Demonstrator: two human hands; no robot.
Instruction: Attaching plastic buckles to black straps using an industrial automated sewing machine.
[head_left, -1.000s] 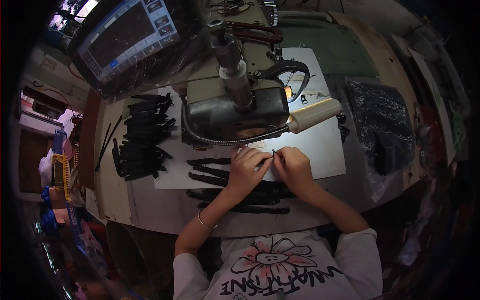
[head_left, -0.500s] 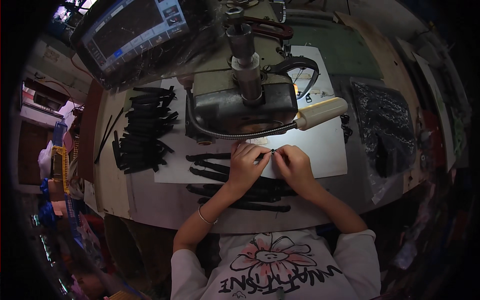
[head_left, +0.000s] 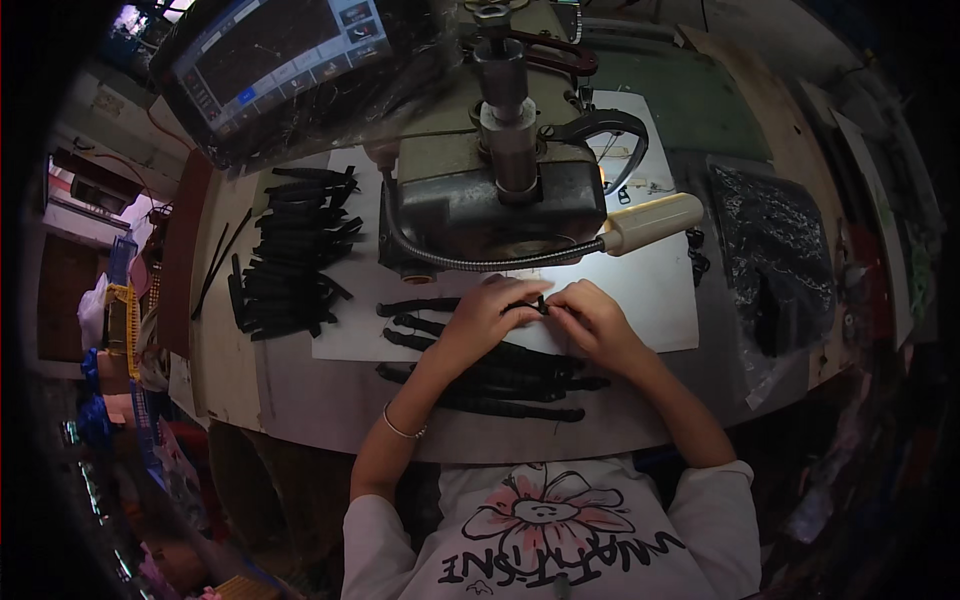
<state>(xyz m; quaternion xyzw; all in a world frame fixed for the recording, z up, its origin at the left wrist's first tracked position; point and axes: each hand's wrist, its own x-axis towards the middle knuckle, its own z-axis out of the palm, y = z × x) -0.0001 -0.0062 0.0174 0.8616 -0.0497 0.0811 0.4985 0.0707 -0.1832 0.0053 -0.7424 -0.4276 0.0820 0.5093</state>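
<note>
My left hand (head_left: 490,315) and my right hand (head_left: 590,320) meet beneath the head of a sewing-type machine (head_left: 488,222), with fingers pinched on a small black piece (head_left: 538,306); its exact shape is too small to tell. Below and around my hands lie several long black strips (head_left: 505,407) across the white board (head_left: 665,318) and the grey tabletop (head_left: 630,420). A cream cylindrical lamp (head_left: 655,220) on a flexible metal neck lights the board just above my hands.
A pile of short black strips (head_left: 290,260) lies at left. A screen in clear plastic (head_left: 275,60) hangs upper left. At right are a clear bag with dark contents (head_left: 770,250) and small black parts (head_left: 697,255). Plastic crates (head_left: 130,330) stand beyond the table's left edge.
My left hand has moved slightly left and up, and my right hand a little upward. More of the small black piece shows between my fingers. The machine appears shifted right and up in view.
</note>
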